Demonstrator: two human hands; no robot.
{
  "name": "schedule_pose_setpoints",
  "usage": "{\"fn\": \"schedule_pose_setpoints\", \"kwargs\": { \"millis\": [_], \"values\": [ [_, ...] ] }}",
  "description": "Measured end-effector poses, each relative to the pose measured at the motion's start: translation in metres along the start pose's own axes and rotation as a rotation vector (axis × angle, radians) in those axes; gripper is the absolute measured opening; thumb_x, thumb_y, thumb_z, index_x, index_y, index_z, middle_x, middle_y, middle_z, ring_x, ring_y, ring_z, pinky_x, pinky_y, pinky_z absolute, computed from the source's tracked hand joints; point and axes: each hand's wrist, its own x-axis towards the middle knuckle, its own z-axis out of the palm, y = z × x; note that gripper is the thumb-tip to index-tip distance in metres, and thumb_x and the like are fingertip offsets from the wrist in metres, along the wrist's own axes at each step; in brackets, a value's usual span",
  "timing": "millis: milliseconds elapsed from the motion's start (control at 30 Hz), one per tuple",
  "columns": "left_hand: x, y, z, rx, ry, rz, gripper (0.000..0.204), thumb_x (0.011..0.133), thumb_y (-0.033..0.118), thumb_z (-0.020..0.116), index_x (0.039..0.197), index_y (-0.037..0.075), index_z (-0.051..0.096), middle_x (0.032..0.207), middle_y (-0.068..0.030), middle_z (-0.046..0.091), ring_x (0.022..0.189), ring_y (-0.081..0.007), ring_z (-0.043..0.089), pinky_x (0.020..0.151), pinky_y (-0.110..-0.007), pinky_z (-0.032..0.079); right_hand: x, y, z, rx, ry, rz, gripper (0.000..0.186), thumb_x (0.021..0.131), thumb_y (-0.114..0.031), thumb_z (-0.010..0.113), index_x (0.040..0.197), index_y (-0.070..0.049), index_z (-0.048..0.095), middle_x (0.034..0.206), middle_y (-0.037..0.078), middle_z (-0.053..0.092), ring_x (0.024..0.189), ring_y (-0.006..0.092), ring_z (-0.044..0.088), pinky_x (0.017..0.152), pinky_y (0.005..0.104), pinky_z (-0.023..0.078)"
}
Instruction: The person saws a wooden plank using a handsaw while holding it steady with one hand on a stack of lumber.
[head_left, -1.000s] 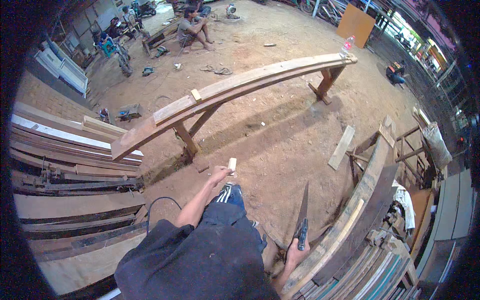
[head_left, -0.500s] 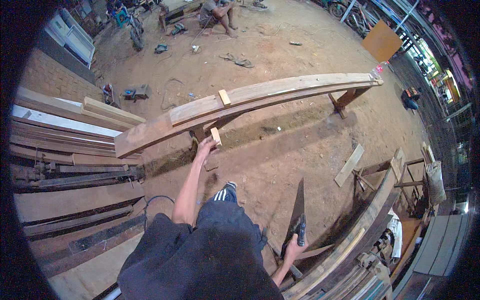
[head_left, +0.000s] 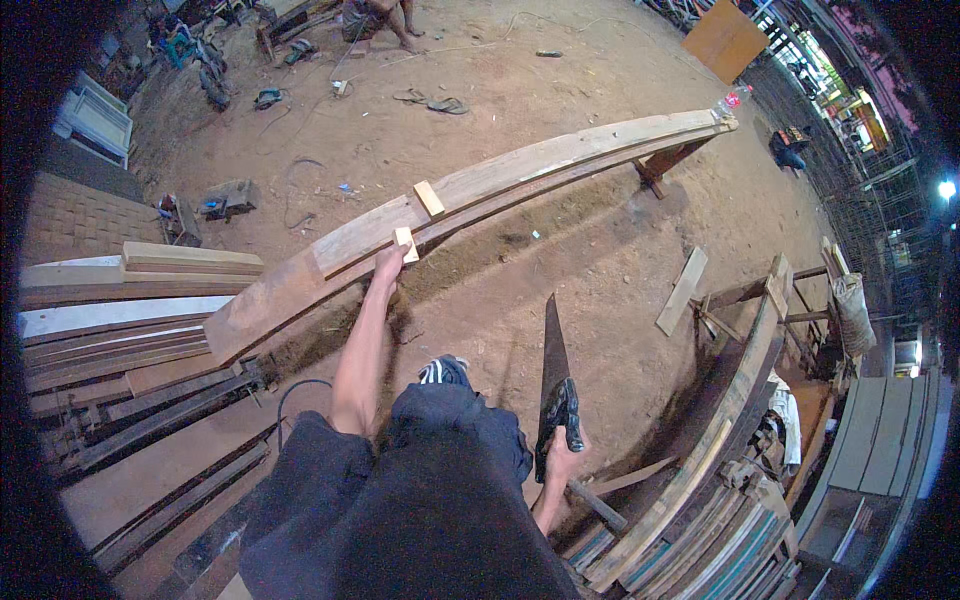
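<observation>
My left hand (head_left: 390,264) is closed round a small pale wood block (head_left: 404,240), at the near edge of a long wooden plank (head_left: 520,161). Whether the block touches the plank I cannot tell. Just beyond it, a second wood block (head_left: 428,198) lies across the plank. Low on my right side, my right hand (head_left: 566,456) grips the dark handle of a handsaw (head_left: 556,350). The saw's blade points away from me, over the dirt floor and apart from the plank. Part of the left hand's fingers is hidden behind its back.
Stacked boards (head_left: 120,330) lie on the left. A clear bottle (head_left: 733,98) stands at the plank's far right end. To the right are a loose board (head_left: 682,290), a curved beam (head_left: 720,440) and a timber pile (head_left: 730,530). Sandals (head_left: 432,101) lie beyond; a person (head_left: 375,20) sits far off.
My left hand has moved forward and up with the small block, closer to the block on the plank. The saw in my right hand has shifted forward. The whole view has turned slightly.
</observation>
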Motion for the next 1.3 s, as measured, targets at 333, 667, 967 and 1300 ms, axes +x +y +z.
{"fn": "schedule_pose_setpoints", "kwargs": {
  "millis": [333,667,967,1300],
  "values": [
    [0.085,0.020,-0.034,0.280,0.371,0.034,0.030,0.080,0.026,0.076,0.101,0.005,0.077,0.099,-0.0170,0.075,0.094,-0.0269,0.070,0.084,-0.039,0.051,-0.020,-0.006,0.017,-0.118,0.057,-0.089,0.039,0.086,-0.010,0.071,0.118,0.009,0.060,0.093,0.009,0.065,0.079,0.0165,0.061,0.073,0.0337,0.051],
    [0.053,0.048,0.063,0.569,0.469,0.092,0.034,0.079,0.032,0.078,0.094,0.002,0.076,0.092,-0.0198,0.074,0.091,-0.0317,0.071,0.085,-0.042,0.053,-0.017,0.020,-0.012,-0.305,0.212,0.180,0.049,0.081,-0.020,0.078,0.114,0.009,0.057,0.105,0.020,0.065,0.092,0.0265,0.064,0.086,0.0395,0.051],
    [0.025,0.071,0.023,0.892,0.256,0.703,0.076,0.072,0.021,0.078,0.140,0.003,0.048,0.132,-0.0235,0.056,0.129,-0.0399,0.048,0.108,-0.043,0.042,-0.019,-0.010,0.011,-0.320,0.169,0.229,0.051,0.081,-0.025,0.077,0.118,0.006,0.062,0.104,0.019,0.067,0.094,0.0262,0.066,0.085,0.0395,0.051],
    [0.047,0.081,0.007,0.932,0.029,0.620,0.080,0.065,0.018,0.084,0.136,0.002,0.052,0.133,-0.0202,0.056,0.125,-0.0362,0.054,0.106,-0.041,0.045,-0.021,-0.009,0.017,-0.297,0.227,0.205,0.044,0.079,-0.020,0.075,0.111,0.009,0.066,0.096,0.018,0.067,0.088,0.0266,0.065,0.080,0.0401,0.052]
  ]
}}
